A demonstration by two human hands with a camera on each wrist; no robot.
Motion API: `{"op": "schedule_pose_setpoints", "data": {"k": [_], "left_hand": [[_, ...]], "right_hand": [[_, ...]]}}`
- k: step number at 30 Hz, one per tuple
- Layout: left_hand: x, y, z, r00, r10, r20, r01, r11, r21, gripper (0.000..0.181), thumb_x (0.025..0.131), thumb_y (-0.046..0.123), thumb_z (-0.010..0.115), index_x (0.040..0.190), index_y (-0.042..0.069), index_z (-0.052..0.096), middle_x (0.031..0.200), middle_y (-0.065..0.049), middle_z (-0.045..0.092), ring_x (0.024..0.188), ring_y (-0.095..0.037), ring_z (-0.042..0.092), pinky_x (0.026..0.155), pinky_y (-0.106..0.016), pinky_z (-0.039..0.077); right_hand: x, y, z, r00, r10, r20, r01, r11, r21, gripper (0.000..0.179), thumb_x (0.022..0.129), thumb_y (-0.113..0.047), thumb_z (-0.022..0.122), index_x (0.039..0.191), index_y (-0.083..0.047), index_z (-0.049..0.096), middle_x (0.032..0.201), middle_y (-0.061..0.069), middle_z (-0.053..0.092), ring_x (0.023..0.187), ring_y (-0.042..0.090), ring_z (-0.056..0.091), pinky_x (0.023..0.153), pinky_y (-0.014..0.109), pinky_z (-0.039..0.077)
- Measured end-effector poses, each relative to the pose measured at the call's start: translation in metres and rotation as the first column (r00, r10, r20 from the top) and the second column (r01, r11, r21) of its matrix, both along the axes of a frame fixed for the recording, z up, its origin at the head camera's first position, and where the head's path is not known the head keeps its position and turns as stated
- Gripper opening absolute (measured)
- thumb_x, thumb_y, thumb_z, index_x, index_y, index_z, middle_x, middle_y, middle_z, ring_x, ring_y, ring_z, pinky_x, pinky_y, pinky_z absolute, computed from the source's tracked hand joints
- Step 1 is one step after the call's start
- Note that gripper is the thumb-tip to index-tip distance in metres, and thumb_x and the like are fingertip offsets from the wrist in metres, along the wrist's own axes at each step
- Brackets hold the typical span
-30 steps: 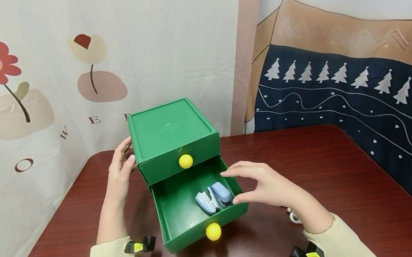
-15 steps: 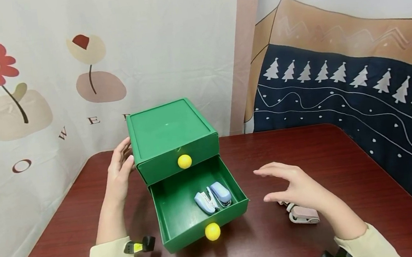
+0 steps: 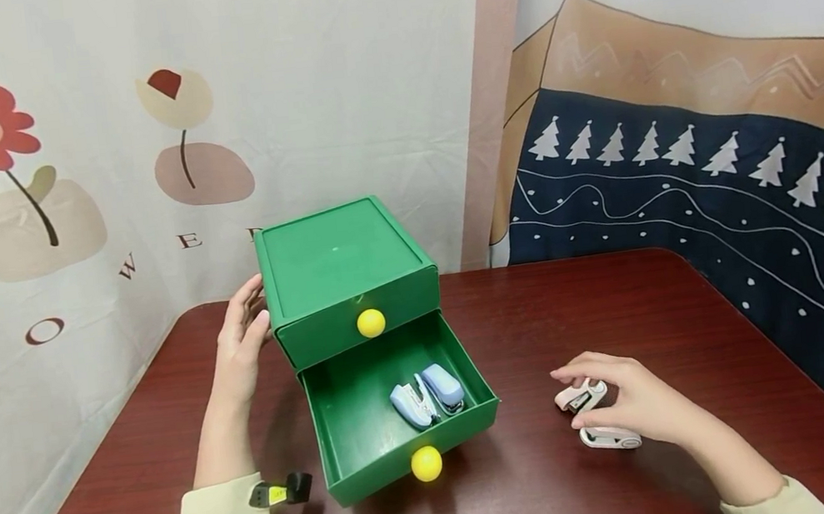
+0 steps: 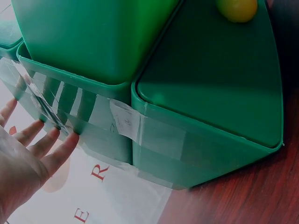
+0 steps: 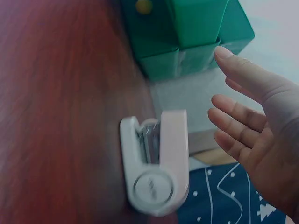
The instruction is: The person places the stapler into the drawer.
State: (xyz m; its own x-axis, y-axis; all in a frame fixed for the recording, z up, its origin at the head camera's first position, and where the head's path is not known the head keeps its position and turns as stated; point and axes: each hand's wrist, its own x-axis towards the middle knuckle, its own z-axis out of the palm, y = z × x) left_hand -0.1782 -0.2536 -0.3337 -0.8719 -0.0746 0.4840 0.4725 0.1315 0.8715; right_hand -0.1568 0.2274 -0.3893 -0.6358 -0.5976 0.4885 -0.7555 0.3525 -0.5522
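Note:
A green drawer cabinet [image 3: 340,256] stands on the table, with yellow ball knobs. Its lower drawer [image 3: 353,414] is pulled out and holds what look like two small blue staplers [image 3: 443,388]. My left hand [image 3: 237,351] rests extended fingertips against the cabinet's left side; the left wrist view shows these fingers [image 4: 60,151] spread at the taped green wall. My right hand [image 3: 641,400] hovers over two small pink-and-white staplers on the table, its thumb and fingers apart. One pink-and-white stapler [image 5: 174,154] appears beside that hand in the right wrist view; the hand partly covers the other stapler [image 3: 610,438].
The upper drawer [image 3: 322,337] is pushed in. A dark red wooden table [image 3: 527,488] carries everything. Behind it hang a white flower-printed cloth [image 3: 364,86] and a navy cloth with white trees [image 3: 676,187].
My right hand has left the drawer's right edge, moving right and down to the pink-and-white staplers, holding nothing. The left hand and cabinet have stayed put.

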Motion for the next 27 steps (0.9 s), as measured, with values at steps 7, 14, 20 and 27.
{"op": "schedule_pose_setpoints", "data": {"k": [7, 14, 20, 27], "left_hand": [[-0.001, 0.001, 0.0, 1.0, 0.001, 0.003, -0.001, 1.0, -0.009, 0.047, 0.101, 0.015, 0.042, 0.148, 0.011, 0.035, 0.135, -0.002, 0.044, 0.124, -0.016, 0.038, 0.085, -0.025, 0.036], [-0.001, 0.001, 0.0, 1.0, -0.001, -0.004, 0.001, 1.0, 0.0, 0.047, 0.101, 0.015, 0.042, 0.148, 0.01, 0.035, 0.135, -0.003, 0.044, 0.124, -0.017, 0.038, 0.085, -0.025, 0.037], [-0.001, 0.0, -0.001, 1.0, -0.002, -0.009, 0.002, 1.0, 0.001, 0.047, 0.101, 0.015, 0.042, 0.147, 0.01, 0.036, 0.135, -0.003, 0.044, 0.124, -0.019, 0.038, 0.085, -0.025, 0.037], [-0.001, 0.0, -0.001, 1.0, -0.008, -0.017, 0.008, 1.0, 0.001, 0.047, 0.101, 0.014, 0.042, 0.147, 0.01, 0.036, 0.135, -0.002, 0.045, 0.124, -0.019, 0.039, 0.085, -0.024, 0.038]], "right_hand": [[0.004, 0.02, -0.015, 0.998, 0.04, 0.055, -0.04, 0.999, -0.008, 0.047, 0.073, -0.009, 0.083, 0.116, -0.008, 0.066, 0.1, 0.001, 0.064, 0.083, 0.014, 0.058, 0.071, 0.027, 0.047], [0.008, 0.033, -0.023, 0.98, -0.004, 0.201, -0.009, 0.998, 0.064, 0.04, 0.074, -0.015, 0.083, 0.111, -0.008, 0.067, 0.094, -0.006, 0.064, 0.081, 0.01, 0.059, 0.071, 0.024, 0.046], [0.007, 0.037, -0.026, 0.961, 0.016, 0.277, -0.044, 0.995, 0.094, 0.037, 0.078, -0.017, 0.08, 0.112, -0.012, 0.068, 0.102, -0.005, 0.066, 0.089, 0.01, 0.059, 0.074, 0.023, 0.047], [0.006, 0.037, -0.029, 0.964, 0.033, 0.265, -0.055, 0.995, 0.078, 0.032, 0.08, -0.016, 0.078, 0.111, -0.013, 0.069, 0.106, -0.002, 0.066, 0.093, 0.011, 0.059, 0.076, 0.023, 0.047]]}}
